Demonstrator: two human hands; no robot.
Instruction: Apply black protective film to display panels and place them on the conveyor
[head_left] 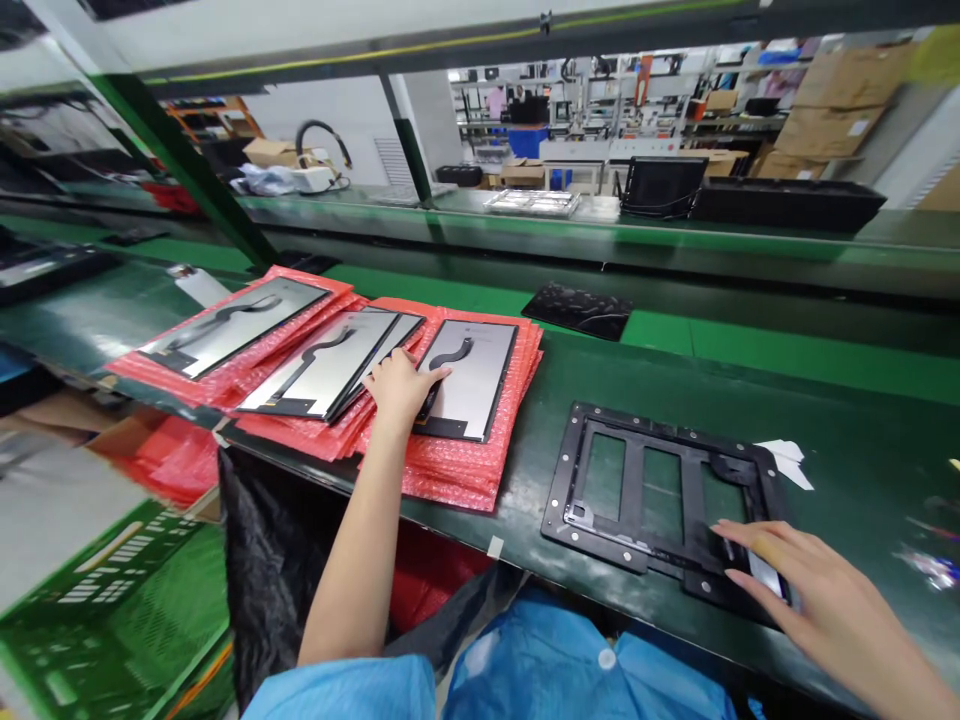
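Flat display panels with silver backs and black ribbon cables lie on red bubble-wrap sleeves. My left hand is over the gap between the middle display panel and the right display panel. Its thumb stretches out to the right and its other fingers rest at the panel edges, partly hidden. To the right, a black rectangular frame with crossbars and round silver spots lies on the bench. My right hand grips its near right corner, thumb and fingers around the side, beside a silvery strip.
The green bench carries another display panel at left and a dark glossy sheet behind. White paper lies beside the frame. A green crate and black plastic are below the bench. A green post rises at left.
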